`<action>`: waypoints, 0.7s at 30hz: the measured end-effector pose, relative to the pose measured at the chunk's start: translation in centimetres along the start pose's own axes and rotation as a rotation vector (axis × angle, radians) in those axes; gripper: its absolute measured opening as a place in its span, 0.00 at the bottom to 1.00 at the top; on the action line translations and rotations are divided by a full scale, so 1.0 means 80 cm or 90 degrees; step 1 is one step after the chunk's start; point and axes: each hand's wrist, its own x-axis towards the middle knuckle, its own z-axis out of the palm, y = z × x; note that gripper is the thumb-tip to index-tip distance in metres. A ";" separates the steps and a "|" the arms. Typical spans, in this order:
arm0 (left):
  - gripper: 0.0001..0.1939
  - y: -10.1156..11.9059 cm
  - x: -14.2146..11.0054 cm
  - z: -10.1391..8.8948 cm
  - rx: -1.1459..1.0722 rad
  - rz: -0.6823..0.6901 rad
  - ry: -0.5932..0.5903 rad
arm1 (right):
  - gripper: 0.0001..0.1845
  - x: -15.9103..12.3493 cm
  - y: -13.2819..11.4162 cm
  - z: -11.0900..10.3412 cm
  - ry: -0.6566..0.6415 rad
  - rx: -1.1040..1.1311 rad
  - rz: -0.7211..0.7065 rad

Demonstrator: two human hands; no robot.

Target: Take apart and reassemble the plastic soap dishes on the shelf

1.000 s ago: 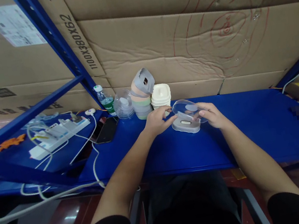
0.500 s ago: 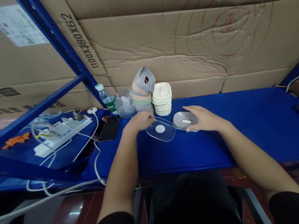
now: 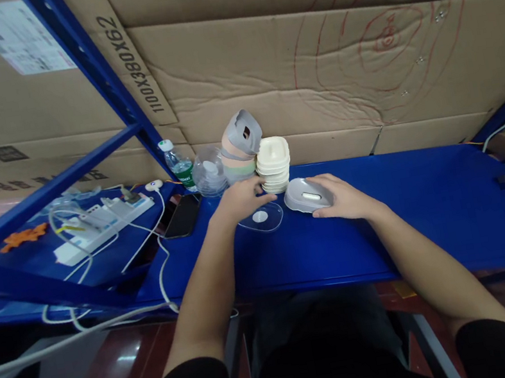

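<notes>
My right hand (image 3: pixel 344 195) grips the right end of a grey rounded plastic cover (image 3: pixel 296 193) with a pale slot in its top. The cover looks lifted and slightly tilted above the blue shelf (image 3: pixel 303 252). My left hand (image 3: pixel 241 202) hovers with thumb and fingers apart, holding nothing. Just below it lies a clear oval plastic lid (image 3: pixel 268 221) with a white round spot, partly covered by the hand. Behind both hands stands a stack of cream plastic pieces (image 3: pixel 272 154). Left of that stack, a grey piece (image 3: pixel 243 134) tops a pile of coloured covers.
Clear round lids (image 3: pixel 209 174) and a water bottle (image 3: pixel 178 165) stand at the back left. A black phone (image 3: pixel 183 215) lies near a white power strip (image 3: pixel 105 226) with loose cables. A blue metal post (image 3: pixel 87 55) rises on the left; cardboard (image 3: pixel 259 57) walls the back.
My left hand has let go of the clear lid, which now lies lower and further left. My right hand has closed on the grey cover and tilted it, shifting it slightly left.
</notes>
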 end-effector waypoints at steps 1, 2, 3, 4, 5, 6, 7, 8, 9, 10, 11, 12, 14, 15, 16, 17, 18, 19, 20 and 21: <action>0.35 0.007 0.001 0.006 -0.058 0.048 -0.003 | 0.49 0.000 -0.001 -0.001 0.012 0.025 -0.007; 0.40 0.013 0.002 0.012 -0.105 0.086 -0.016 | 0.48 0.000 -0.001 -0.001 0.021 0.049 -0.011; 0.45 0.017 0.002 0.017 -0.140 0.110 -0.030 | 0.47 0.000 -0.001 0.000 0.027 0.070 -0.012; 0.48 0.021 0.003 0.022 -0.164 0.124 -0.043 | 0.46 0.000 0.000 0.000 0.030 0.087 -0.011; 0.49 0.024 0.003 0.025 -0.181 0.131 -0.056 | 0.45 0.000 0.001 0.001 0.029 0.099 -0.010; 0.50 0.025 0.003 0.028 -0.197 0.135 -0.064 | 0.44 0.000 0.002 0.001 0.026 0.108 -0.008; 0.51 0.027 0.003 0.030 -0.211 0.139 -0.071 | 0.44 0.000 0.002 0.001 0.022 0.114 -0.009; 0.51 0.028 0.002 0.031 -0.223 0.146 -0.078 | 0.44 0.000 0.003 0.001 0.019 0.116 -0.011; 0.51 0.029 0.002 0.033 -0.230 0.153 -0.084 | 0.44 0.000 0.003 0.000 0.017 0.114 -0.013; 0.51 0.031 0.002 0.036 -0.232 0.159 -0.087 | 0.45 0.000 0.004 -0.001 0.015 0.109 -0.015; 0.52 0.032 0.002 0.039 -0.230 0.162 -0.087 | 0.45 0.000 0.004 -0.003 0.016 0.102 -0.015; 0.53 0.034 0.002 0.043 -0.223 0.163 -0.086 | 0.46 -0.001 0.005 -0.004 0.017 0.096 -0.012; 0.56 0.038 0.002 0.053 -0.198 0.161 -0.093 | 0.47 -0.002 0.009 -0.007 0.007 0.084 -0.002; 0.57 0.040 0.002 0.059 -0.179 0.161 -0.098 | 0.48 -0.002 0.012 -0.008 -0.004 0.079 0.005; 0.58 0.041 0.002 0.064 -0.156 0.165 -0.104 | 0.48 -0.003 0.015 -0.010 -0.018 0.074 0.013; 0.58 0.042 0.002 0.069 -0.133 0.175 -0.109 | 0.48 -0.004 0.018 -0.011 -0.035 0.069 0.019; 0.59 0.043 0.001 0.074 -0.112 0.189 -0.111 | 0.48 -0.005 0.021 -0.012 -0.050 0.064 0.025; 0.59 0.044 0.001 0.077 -0.096 0.203 -0.108 | 0.47 -0.006 0.023 -0.014 -0.059 0.057 0.029; 0.59 0.045 0.001 0.079 -0.086 0.214 -0.102 | 0.47 -0.007 0.025 -0.016 -0.059 0.050 0.031; 0.60 0.045 0.001 0.080 -0.080 0.220 -0.097 | 0.47 -0.008 0.026 -0.017 -0.051 0.042 0.033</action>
